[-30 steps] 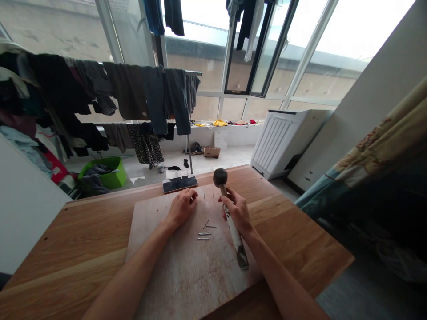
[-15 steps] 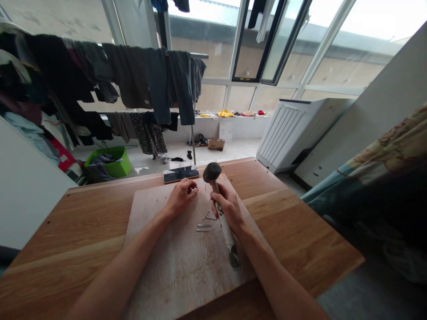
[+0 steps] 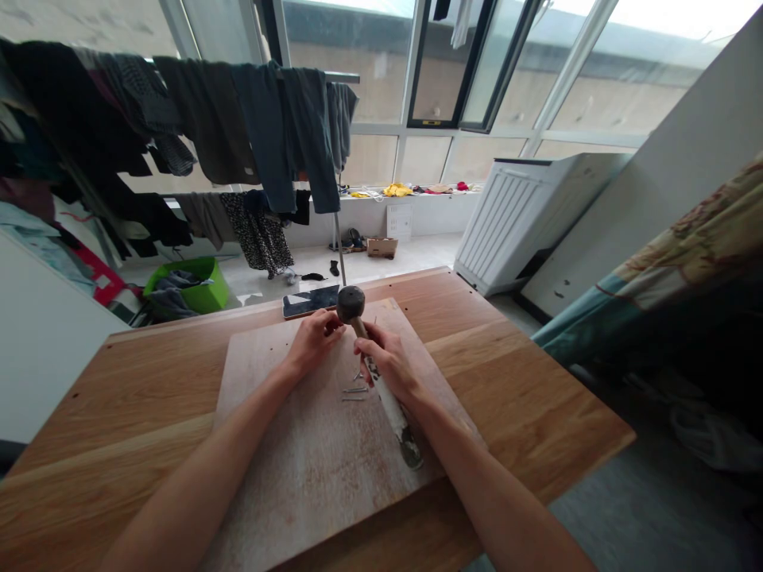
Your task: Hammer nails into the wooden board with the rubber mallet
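My right hand (image 3: 387, 361) grips the worn, white-flecked handle of a rubber mallet (image 3: 390, 405) just below its dark round head. The head hangs right beside the fingertips of my left hand (image 3: 315, 340) and hides part of them. Those fingers are curled together in a pinch low over the pale wooden board (image 3: 286, 461); what they hold, if anything, cannot be made out. Several loose nails (image 3: 354, 390) lie on the board between my forearms, partly behind the mallet handle. Beyond my right hand, a thin nail-like piece (image 3: 375, 319) seems to stand upright in the board.
Under the board is a brown wooden table (image 3: 513, 397). A phone (image 3: 310, 302) lies at its far edge. Past the table are a drying rack with clothes (image 3: 256, 119), a green tub (image 3: 206, 294), a small cardboard box (image 3: 381, 248) and a white ribbed cabinet (image 3: 494, 214). A curtain (image 3: 656, 278) hangs at right.
The mallet head has moved left, from above my right hand to beside my left fingertips. My left hand stays pinched near the same spot on the board. The view has tilted slightly down.
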The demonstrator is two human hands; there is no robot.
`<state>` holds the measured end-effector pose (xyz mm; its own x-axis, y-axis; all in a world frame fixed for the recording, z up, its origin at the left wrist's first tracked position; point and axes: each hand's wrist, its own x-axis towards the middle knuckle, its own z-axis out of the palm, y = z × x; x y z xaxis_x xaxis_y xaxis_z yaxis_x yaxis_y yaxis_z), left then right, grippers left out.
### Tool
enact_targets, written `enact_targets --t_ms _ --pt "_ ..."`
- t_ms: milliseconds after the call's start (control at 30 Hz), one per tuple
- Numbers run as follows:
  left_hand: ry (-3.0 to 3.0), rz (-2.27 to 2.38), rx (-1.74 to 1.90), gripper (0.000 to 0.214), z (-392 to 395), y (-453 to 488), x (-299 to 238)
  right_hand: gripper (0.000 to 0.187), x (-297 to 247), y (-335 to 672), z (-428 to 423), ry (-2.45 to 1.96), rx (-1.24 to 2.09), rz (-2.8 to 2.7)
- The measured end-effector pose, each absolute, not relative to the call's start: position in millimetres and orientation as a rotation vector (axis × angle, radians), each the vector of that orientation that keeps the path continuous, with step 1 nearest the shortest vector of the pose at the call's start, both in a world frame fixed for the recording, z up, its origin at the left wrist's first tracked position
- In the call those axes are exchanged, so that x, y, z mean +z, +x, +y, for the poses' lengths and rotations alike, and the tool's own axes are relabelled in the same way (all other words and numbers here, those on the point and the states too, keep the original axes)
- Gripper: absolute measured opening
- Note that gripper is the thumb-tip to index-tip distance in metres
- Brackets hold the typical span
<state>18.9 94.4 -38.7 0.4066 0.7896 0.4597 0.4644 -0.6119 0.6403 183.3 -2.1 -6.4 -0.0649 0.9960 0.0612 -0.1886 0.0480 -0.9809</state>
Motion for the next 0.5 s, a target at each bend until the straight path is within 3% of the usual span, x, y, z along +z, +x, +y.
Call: enact_targets --t_ms 333,500 --pt "2.249 1.049 1.065 0.007 96.2 18.2 -38.7 0.034 -14.7 182.2 -0.5 -1.045 1.274 -1.195" --pt "2.244 1.054 1.061 0.009 95.4 18.4 -38.5 0.022 -13.0 180.9 -0.8 -1.06 1.259 -1.196"
